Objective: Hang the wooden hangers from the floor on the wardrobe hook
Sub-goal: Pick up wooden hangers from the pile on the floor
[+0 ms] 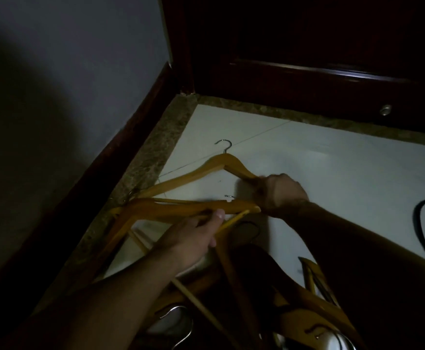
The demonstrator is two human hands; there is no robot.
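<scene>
Dim floor (307, 173); right hand (281, 193) clamped on far hanger (206, 167); left hand (193, 238) seemingly gripping near hanger (181, 207); overlapping pile (294, 306) may snag lift, dragging others along.

wall (80, 59): grey-blue, dim, at the left.
skirting board (120, 147): dark wood, along the wall's foot.
floor (332, 173): pale tiles.
stone border (156, 147): speckled strip edging the tiles.
black cable (416, 218): curves across the floor, far right.
metal knob (385, 110): round, on dark wood.
</scene>
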